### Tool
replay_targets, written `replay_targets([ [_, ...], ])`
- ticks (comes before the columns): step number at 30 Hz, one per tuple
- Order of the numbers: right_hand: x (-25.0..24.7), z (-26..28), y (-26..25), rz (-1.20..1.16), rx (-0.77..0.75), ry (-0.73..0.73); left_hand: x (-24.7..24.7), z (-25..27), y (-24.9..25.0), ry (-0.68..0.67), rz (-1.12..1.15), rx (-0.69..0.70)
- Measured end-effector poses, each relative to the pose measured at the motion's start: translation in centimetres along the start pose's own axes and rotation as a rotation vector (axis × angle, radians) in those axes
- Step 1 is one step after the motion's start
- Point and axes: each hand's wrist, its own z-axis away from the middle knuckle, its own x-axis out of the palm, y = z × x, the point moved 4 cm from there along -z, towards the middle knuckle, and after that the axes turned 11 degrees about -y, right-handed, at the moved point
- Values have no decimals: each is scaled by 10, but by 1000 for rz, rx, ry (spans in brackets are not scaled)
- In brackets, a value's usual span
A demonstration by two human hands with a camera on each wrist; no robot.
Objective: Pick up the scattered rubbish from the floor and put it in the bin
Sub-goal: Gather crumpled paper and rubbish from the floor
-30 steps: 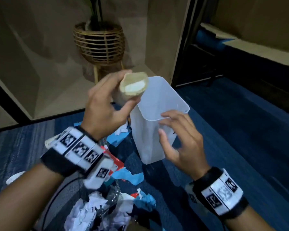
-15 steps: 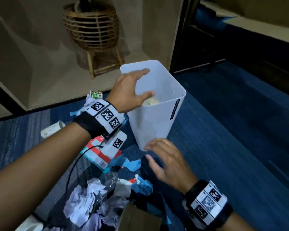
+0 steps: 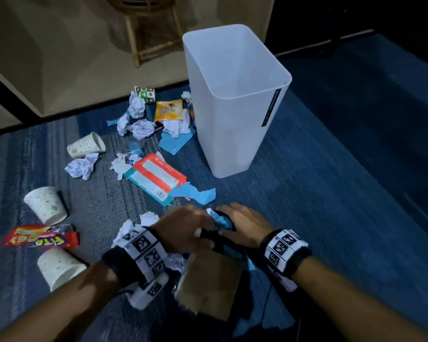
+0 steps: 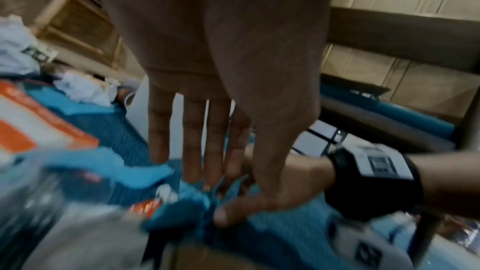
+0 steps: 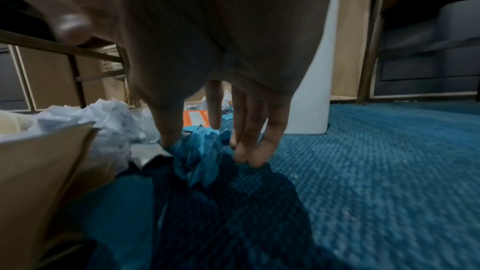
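The white plastic bin (image 3: pixel 235 99) stands upright on the blue carpet, a little beyond my hands. Both hands are low on the floor in front of it. My right hand (image 3: pixel 242 225) pinches a crumpled blue paper scrap (image 5: pixel 197 157) between thumb and fingers (image 5: pixel 249 151). My left hand (image 3: pixel 183 228) is right beside it, holding nothing, with its fingers (image 4: pixel 193 151) straight and pointing down at the same blue scrap (image 4: pixel 182 202). The left wrist view is blurred, so I cannot tell whether they touch it.
Litter lies left of the bin: paper cups (image 3: pixel 46 204) (image 3: pixel 87 145) (image 3: pixel 59 269), a red snack wrapper (image 3: pixel 41 239), a red-and-teal packet (image 3: pixel 156 178), crumpled white paper (image 3: pixel 82 166), an orange sachet (image 3: pixel 169 110). A brown cardboard box (image 3: pixel 208 285) sits under my wrists. Wooden stand legs (image 3: pixel 134 45) are behind.
My left hand let a beige cup fall into the bin, then came down to the floor. The right hand dropped from beside the bin onto the blue scrap. My view tilted down.
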Motion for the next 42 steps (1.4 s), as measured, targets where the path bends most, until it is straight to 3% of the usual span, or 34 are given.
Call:
replay_targets([
  [5,14,-12,-3,46,43,-36,52,-10,-5,-286,-132,-105],
  [10,14,-10,-3,-6,41,63,65,-18,-4,-317,-143,-46],
  [12,9,-5,-1,-43,37,119,59,-15,-4,-300,-41,-108],
  [19,-45,19,-3,-199,-153,353,24,7,-18,-164,183,13],
  [26,-140,68,-42,-278,-340,781,-47,41,8,16,241,176],
  [32,-197,102,-74,-295,-405,1092,-94,67,31,98,210,178],
  [38,-243,98,-80,-255,-305,1289,-148,93,51,322,168,228],
  [42,-262,67,-63,-171,-126,1159,-179,102,64,482,133,275],
])
